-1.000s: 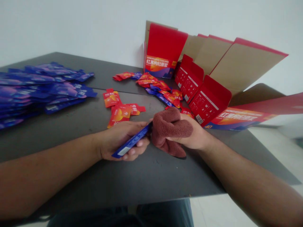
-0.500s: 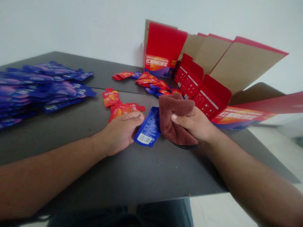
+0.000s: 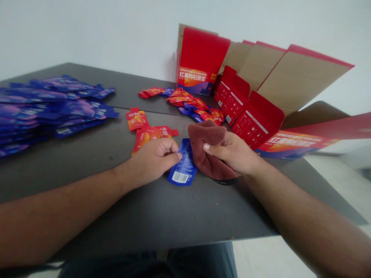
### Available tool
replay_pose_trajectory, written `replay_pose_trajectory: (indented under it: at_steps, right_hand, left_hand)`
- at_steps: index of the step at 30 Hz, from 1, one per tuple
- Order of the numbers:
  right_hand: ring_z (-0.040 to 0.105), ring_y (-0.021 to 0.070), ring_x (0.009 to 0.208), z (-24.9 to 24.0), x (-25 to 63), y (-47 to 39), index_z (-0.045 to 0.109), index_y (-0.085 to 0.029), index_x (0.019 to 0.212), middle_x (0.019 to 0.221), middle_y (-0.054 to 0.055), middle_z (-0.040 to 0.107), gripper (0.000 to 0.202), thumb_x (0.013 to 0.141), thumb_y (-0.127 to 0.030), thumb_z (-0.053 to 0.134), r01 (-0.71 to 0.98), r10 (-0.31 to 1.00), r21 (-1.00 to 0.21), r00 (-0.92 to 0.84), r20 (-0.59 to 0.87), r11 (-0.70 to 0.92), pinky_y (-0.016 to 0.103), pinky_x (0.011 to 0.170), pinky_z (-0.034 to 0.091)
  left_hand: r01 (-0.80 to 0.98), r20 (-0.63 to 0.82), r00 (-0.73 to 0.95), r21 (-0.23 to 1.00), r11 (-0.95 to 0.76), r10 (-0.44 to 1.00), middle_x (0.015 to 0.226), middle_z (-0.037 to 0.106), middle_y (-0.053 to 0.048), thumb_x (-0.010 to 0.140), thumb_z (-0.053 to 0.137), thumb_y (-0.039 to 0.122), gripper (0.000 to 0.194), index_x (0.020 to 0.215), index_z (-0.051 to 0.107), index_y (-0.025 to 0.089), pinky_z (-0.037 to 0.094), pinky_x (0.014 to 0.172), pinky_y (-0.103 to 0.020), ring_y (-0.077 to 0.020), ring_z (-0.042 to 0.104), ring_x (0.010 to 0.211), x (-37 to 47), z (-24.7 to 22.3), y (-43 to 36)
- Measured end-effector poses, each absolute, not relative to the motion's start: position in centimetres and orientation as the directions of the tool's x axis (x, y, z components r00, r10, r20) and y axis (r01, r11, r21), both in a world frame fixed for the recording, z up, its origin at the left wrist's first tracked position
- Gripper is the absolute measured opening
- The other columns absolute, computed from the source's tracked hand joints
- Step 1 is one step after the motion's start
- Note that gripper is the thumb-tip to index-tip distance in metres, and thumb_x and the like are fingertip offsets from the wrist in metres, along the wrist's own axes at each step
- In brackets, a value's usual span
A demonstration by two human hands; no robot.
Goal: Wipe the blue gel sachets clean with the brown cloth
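Observation:
My left hand (image 3: 152, 161) has its fingers curled, with thumb and forefinger pinched at the left edge of a blue pouch (image 3: 183, 168). The pouch's printed back faces me and a white barcode shows near its lower end. Bunched in my right hand (image 3: 239, 152) is a brown cloth (image 3: 203, 135), thumb on top. The cloth covers the pouch's upper right side. Just beyond my left hand lie a few red-orange pouches (image 3: 147, 135) on the dark table (image 3: 174, 216).
A big heap of blue-purple pouches (image 3: 58, 106) lies at the left. Mixed red and blue pouches (image 3: 185, 98) are piled farther back. Behind and to the right stand red cartons (image 3: 194, 79) with raised flaps (image 3: 292, 77). The table's front edge runs close to my legs.
The blue pouch has turned more upright and come slightly nearer. My right hand has moved a little left and down with the cloth. My left fingers have curled more.

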State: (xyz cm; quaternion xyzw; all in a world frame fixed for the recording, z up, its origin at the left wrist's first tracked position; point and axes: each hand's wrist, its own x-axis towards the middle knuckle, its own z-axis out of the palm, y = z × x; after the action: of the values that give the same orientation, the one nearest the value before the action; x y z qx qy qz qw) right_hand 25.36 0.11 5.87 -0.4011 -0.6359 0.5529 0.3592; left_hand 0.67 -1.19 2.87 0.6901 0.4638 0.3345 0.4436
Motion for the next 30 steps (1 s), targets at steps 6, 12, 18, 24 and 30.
replay_pose_trajectory:
  at_steps: [6,12,18,24,30]
  right_hand:
    - [0.076,0.0214,0.090,6.1,25.4,0.1,0.079,-0.019,0.107,0.102,0.005,0.083,0.043,0.077,-0.046,0.094,0.129,0.905,-0.988,-0.424,0.022,0.085,0.035,0.084,0.063]
    - [0.078,0.0260,0.095,6.0,25.2,0.0,0.077,-0.020,0.107,0.101,0.006,0.083,0.047,0.079,-0.054,0.091,0.167,0.906,-0.976,-0.419,0.058,0.140,0.039,0.084,0.063]
    - [0.076,0.0228,0.088,6.4,25.4,0.1,0.077,-0.021,0.101,0.095,0.004,0.082,0.037,0.082,-0.051,0.088,0.194,0.898,-0.968,-0.435,0.061,0.159,0.036,0.080,0.062]
    - [0.075,0.0254,0.090,7.4,25.7,-0.2,0.077,-0.022,0.108,0.095,0.004,0.080,0.034,0.089,-0.050,0.080,0.357,0.906,-0.870,-0.372,0.203,0.341,0.037,0.078,0.059]
    - [0.068,0.0258,0.092,7.0,24.6,-1.6,0.071,-0.019,0.103,0.100,0.008,0.074,0.020,0.083,-0.022,0.074,0.713,0.809,-0.386,-0.485,0.332,0.585,0.037,0.080,0.052]
  left_hand:
    - [0.349,0.052,0.351,0.919,-0.183,0.935,0.062,0.058,0.002,0.089,0.067,0.034,0.023,0.072,0.058,0.021,0.039,0.061,-0.026,-0.0139,0.054,0.061,0.5,2.7,-1.2]
    - [0.381,0.071,0.348,0.901,-0.210,0.935,0.063,0.058,0.003,0.089,0.067,0.032,0.023,0.071,0.056,0.021,0.040,0.061,-0.026,-0.0136,0.054,0.061,0.6,2.9,-1.2]
    - [0.263,-0.012,0.291,0.962,-0.068,0.957,0.060,0.054,0.004,0.088,0.068,0.031,0.023,0.072,0.054,0.021,0.038,0.055,-0.024,-0.0111,0.048,0.054,0.7,2.5,-1.3]
    - [0.149,-0.023,0.261,0.989,-0.017,0.965,0.059,0.053,0.005,0.087,0.070,0.027,0.024,0.071,0.054,0.021,0.038,0.052,-0.022,-0.0093,0.046,0.051,0.9,2.1,-1.3]
    - [0.168,-0.047,0.289,0.986,-0.003,0.956,0.064,0.060,0.004,0.087,0.072,0.029,0.020,0.076,0.058,0.021,0.041,0.055,-0.023,-0.0111,0.053,0.058,0.6,1.7,-1.1]
